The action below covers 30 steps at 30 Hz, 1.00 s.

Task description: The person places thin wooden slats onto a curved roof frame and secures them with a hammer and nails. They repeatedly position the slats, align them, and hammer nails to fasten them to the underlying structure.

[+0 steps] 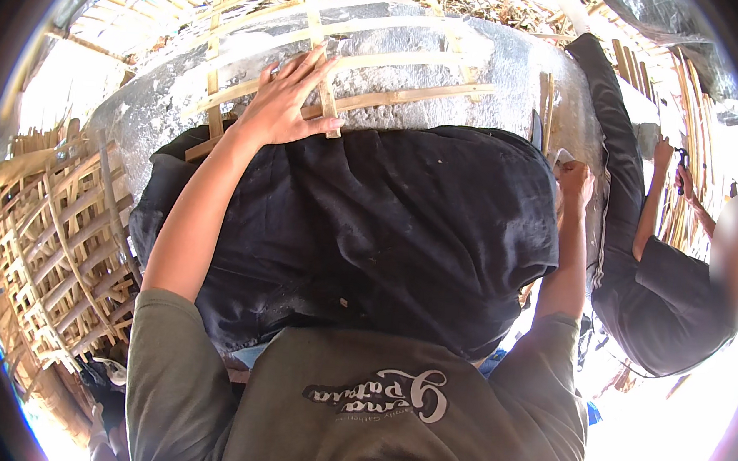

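My left hand (288, 101) lies with fingers spread on a lattice of pale bamboo strips (393, 98). Its palm is near the lower end of an upright strip, where several strips cross. Under the lattice is a grey, worn, speckled surface (511, 67). On the right, my right hand (576, 181) is closed beside my knee. Something thin and pale shows at its fingertips, too small to name. Dark cloth (369, 222) covers my legs, between the two arms. Just above the right hand, a dark pointed piece (537, 127) stands beside narrow upright strips (548, 106).
A stack of woven bamboo lattices (59, 248) leans at the left. To the right sits another person in dark clothes (674, 297), a leg stretched along the grey surface, holding a dark-handled tool (683, 160). Long bamboo strips (693, 105) stand behind that person; scraps (498, 5) lie at the far side.
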Each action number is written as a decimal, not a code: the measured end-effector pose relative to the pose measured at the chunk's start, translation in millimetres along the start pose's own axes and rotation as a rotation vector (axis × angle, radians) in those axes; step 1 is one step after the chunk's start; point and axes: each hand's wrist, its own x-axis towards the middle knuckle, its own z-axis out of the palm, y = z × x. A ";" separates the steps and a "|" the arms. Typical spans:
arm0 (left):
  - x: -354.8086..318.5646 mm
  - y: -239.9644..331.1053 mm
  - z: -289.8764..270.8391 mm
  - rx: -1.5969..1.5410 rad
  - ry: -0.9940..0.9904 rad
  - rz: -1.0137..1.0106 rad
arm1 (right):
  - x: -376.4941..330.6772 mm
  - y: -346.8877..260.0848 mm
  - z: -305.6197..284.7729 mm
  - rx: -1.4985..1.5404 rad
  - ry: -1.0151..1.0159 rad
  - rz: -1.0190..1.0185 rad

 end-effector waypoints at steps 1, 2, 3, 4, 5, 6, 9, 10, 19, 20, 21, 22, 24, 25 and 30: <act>0.1 -0.7 0.5 0.001 0.005 0.004 | 2.6 4.2 0.6 0.003 -0.003 0.002; 0.2 -2.1 1.0 0.001 0.009 0.008 | 5.4 8.7 0.9 0.025 -0.015 -0.007; 0.3 -3.0 1.4 0.002 0.014 0.013 | 8.5 13.0 0.3 0.046 -0.027 -0.017; 0.2 -3.2 1.9 0.003 0.012 0.010 | 10.7 17.6 0.0 0.067 -0.039 -0.026; 0.1 -3.2 2.4 0.005 0.009 0.008 | 11.8 22.4 0.1 0.074 -0.038 -0.035; 0.2 -3.2 2.5 0.007 0.007 0.005 | 12.7 25.6 -0.5 0.081 -0.036 -0.044; 0.1 -3.6 3.1 0.006 0.012 0.008 | 14.7 33.5 -1.4 0.116 -0.010 -0.074; 0.4 -3.4 3.2 0.005 0.016 0.012 | 15.1 35.2 -1.3 0.131 0.003 -0.084; -0.1 -2.0 3.4 0.036 0.062 0.023 | 3.1 21.0 5.6 -0.074 -0.012 -0.242; -0.2 -2.1 3.0 0.035 0.060 0.021 | 2.7 18.6 5.8 -0.077 -0.017 -0.228; 0.1 -1.6 3.0 0.031 0.059 0.020 | 3.5 18.3 5.8 -0.075 -0.026 -0.232; 0.1 -1.2 2.9 0.034 0.057 0.017 | 4.9 17.6 5.9 -0.074 -0.035 -0.236; -0.6 -0.7 2.3 0.039 0.053 0.010 | 4.9 15.6 4.4 -0.062 -0.043 -0.235; -0.8 -0.3 1.9 0.036 0.051 0.009 | 4.5 13.1 3.3 -0.052 -0.042 -0.231; -0.6 1.0 0.9 0.042 0.048 0.009 | 4.6 5.3 -0.2 -0.019 -0.063 -0.197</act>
